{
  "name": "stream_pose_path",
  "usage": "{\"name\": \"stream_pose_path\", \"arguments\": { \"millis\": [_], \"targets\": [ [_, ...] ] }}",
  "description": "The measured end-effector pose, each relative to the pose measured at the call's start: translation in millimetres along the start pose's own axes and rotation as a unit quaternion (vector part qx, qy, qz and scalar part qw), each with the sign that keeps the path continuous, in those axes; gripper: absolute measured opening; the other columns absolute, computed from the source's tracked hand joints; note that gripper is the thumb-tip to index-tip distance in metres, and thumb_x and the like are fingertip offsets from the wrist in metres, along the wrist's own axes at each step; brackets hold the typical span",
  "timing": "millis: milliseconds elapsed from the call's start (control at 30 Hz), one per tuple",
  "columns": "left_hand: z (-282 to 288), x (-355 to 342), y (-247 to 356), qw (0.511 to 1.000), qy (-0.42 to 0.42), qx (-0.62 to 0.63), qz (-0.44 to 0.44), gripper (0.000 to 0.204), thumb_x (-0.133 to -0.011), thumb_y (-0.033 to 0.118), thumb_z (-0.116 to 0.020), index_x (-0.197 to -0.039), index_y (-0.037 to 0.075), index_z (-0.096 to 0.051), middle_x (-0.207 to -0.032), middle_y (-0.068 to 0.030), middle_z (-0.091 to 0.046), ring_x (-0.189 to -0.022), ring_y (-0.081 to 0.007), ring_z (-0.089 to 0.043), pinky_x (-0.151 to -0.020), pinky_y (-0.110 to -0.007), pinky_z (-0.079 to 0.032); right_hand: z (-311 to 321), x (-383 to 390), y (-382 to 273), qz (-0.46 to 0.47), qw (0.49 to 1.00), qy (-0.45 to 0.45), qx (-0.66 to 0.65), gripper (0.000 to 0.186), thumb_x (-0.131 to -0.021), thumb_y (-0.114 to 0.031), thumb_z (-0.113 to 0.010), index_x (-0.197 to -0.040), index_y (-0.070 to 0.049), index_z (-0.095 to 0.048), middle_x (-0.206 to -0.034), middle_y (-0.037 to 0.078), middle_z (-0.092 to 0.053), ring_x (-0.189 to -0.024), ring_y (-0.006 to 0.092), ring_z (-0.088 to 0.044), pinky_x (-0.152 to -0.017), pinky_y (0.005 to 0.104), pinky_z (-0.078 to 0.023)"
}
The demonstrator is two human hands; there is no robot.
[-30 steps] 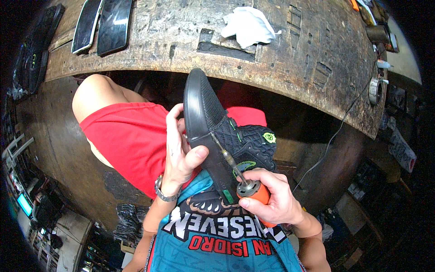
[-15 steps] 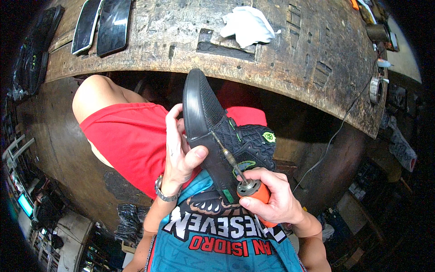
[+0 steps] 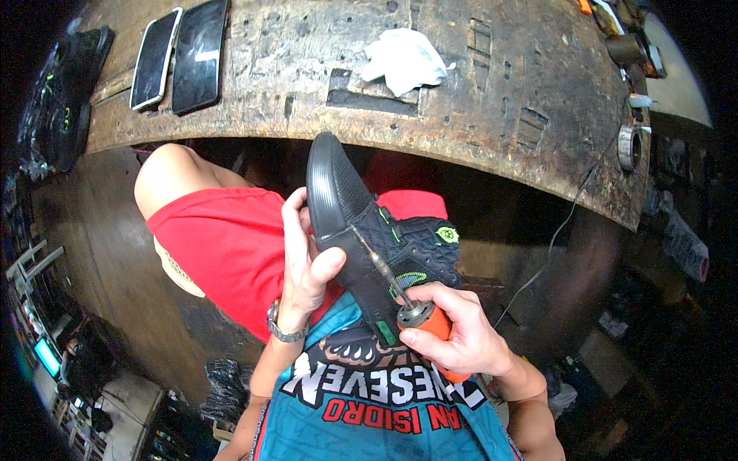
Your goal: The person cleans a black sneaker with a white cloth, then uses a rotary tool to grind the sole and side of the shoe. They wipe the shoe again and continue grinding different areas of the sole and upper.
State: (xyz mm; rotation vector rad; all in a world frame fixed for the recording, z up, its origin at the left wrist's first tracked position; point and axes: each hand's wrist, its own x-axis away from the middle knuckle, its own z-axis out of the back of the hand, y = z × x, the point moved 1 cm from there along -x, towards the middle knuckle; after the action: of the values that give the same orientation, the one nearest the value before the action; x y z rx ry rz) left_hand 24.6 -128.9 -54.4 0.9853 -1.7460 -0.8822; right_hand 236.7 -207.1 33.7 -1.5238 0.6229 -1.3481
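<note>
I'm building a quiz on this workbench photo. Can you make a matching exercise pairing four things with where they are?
1. black shoe
2. orange-handled tool
3. white cloth
4. two phones

A. in the right hand
B. bench top, left end
C. gripped by the left hand over the lap
D. bench top, middle

Pairs: 1-C, 2-A, 3-D, 4-B

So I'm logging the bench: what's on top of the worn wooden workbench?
On the worn wooden workbench lie two dark flat phones and a crumpled white cloth. What the cloth covers cannot be seen.
</note>
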Motion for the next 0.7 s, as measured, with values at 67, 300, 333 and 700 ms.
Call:
{"name": "stream_pose_path", "arguments": {
  "millis": [67, 300, 333, 700],
  "targets": [
    [3, 2, -4, 1.000, 0.001, -0.009, -0.001, 0.114, -0.076, 0.055, -0.081, -0.153, 0.002, -0.016, -0.137, -0.0179, -0.047, -0.125, -0.0263, -0.054, -0.106, -0.041, -0.046, 0, -1, -1, 0.045, 0.999, 0.003, 0.023, 0.043, -0.087, -0.024, -0.081, -0.112, 0.006, -0.063, -0.096, 0.020, -0.070, -0.085, 0.0332, -0.073, -0.075, 0.0390, -0.057],
    [14, -1, -22, 0.998, 0.054, -0.021, -0.029, 0.106, -0.076, 0.056, -0.079, -0.154, 0.003, -0.031, -0.144, -0.0112, -0.046, -0.130, -0.0249, -0.047, -0.112, -0.041, -0.038, 25, 1, 7, 0.096, 0.990, 0.018, -0.099, 0.044, -0.090, -0.021, -0.077, -0.126, -0.001, -0.060, -0.107, 0.016, -0.072, -0.094, 0.0279, -0.072, -0.086, 0.0377, -0.056],
    [13, 0, -21, 0.999, 0.036, 0.006, -0.030, 0.104, -0.075, 0.056, -0.080, -0.152, 0.003, -0.034, -0.139, -0.0097, -0.051, -0.124, -0.0240, -0.053, -0.108, -0.040, -0.043, 35, 3, 7, 0.152, 0.972, 0.065, -0.167, 0.045, -0.091, -0.019, -0.074, -0.129, -0.002, -0.058, -0.108, 0.016, -0.072, -0.091, 0.0259, -0.072, -0.083, 0.0360, -0.056],
    [3, -2, -6, 0.999, 0.030, -0.024, -0.034, 0.096, -0.077, 0.053, -0.076, -0.150, 0.004, -0.035, -0.132, -0.0100, -0.053, -0.117, -0.0224, -0.055, -0.102, -0.038, -0.046, 365, 74, 88, 0.344, 0.540, 0.059, -0.766, 0.057, -0.097, -0.016, -0.062, -0.137, 0.011, -0.032, -0.130, 0.027, -0.042, -0.099, 0.0297, -0.060, -0.088, 0.0407, -0.062]
  ]
}}
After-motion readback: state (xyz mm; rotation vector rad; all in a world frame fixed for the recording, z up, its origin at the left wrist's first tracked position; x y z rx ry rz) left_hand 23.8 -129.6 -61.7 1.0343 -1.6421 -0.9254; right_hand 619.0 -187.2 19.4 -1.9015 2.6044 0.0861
